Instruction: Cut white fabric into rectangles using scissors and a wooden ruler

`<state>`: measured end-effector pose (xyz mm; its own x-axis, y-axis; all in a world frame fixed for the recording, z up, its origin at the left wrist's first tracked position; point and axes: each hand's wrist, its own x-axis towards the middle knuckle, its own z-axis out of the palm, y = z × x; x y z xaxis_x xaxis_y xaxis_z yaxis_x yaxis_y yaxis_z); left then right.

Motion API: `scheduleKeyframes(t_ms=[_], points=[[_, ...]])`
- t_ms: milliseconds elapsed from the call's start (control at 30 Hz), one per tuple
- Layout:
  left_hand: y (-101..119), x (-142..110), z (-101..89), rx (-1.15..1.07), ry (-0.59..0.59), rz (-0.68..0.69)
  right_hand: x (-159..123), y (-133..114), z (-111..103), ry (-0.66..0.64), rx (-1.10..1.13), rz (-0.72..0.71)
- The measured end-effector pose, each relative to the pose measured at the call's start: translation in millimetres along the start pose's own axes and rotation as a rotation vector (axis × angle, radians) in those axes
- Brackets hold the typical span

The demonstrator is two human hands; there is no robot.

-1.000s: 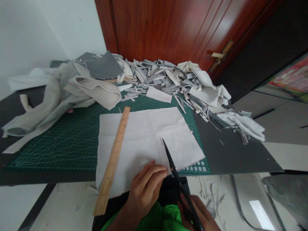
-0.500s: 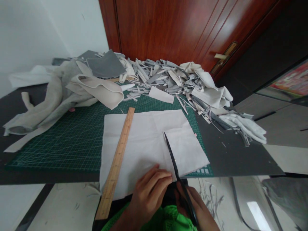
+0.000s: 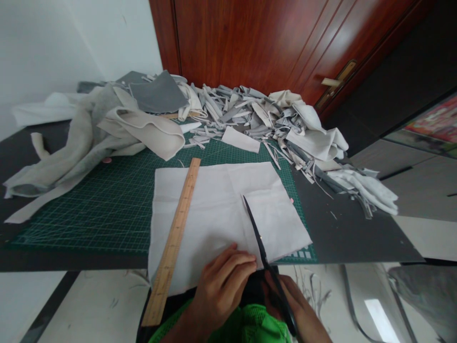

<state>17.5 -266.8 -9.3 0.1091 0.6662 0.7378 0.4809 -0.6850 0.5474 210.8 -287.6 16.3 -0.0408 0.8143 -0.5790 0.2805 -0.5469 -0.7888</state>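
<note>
A square of white cloth (image 3: 210, 205) lies on the green cutting mat (image 3: 89, 214), its front edge hanging over the table edge. My right hand (image 3: 285, 309) is shut on the handles of black scissors (image 3: 262, 247), whose long blades run up into the cloth from its front edge. My left hand (image 3: 223, 286) holds the cloth's front edge, with the fingers together just left of the blades. A wooden ruler (image 3: 174, 233) lies on the cloth, left of my left hand, with its lower end past the table edge.
A large heap of grey and white fabric strips (image 3: 257, 114) fills the table's back, with beige cloth (image 3: 143, 133) at the left. The dark grey tabletop (image 3: 346, 228) extends right of the mat. A wooden door (image 3: 250, 43) stands behind, and scraps lie on the floor (image 3: 310, 290).
The head view has shifted slightly, moving the cloth and ruler rightward in the picture. My hands and the scissors have moved a little to the right with them. The cloth stays in place on the mat.
</note>
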Motion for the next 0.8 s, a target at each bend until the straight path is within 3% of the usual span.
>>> scheduleKeyframes(t_ms=[167,467,800], points=[[1,1,-0.7,-0.004,-0.012,-0.007,1,7,8,0.101,0.046,0.026],[0,-1,-0.2,-0.002,-0.008,0.013,-6,3,9,0.146,-0.016,-0.041],[-1,-1,-0.1,0.005,-0.018,0.008,7,32,0,0.199,-0.147,-0.167]])
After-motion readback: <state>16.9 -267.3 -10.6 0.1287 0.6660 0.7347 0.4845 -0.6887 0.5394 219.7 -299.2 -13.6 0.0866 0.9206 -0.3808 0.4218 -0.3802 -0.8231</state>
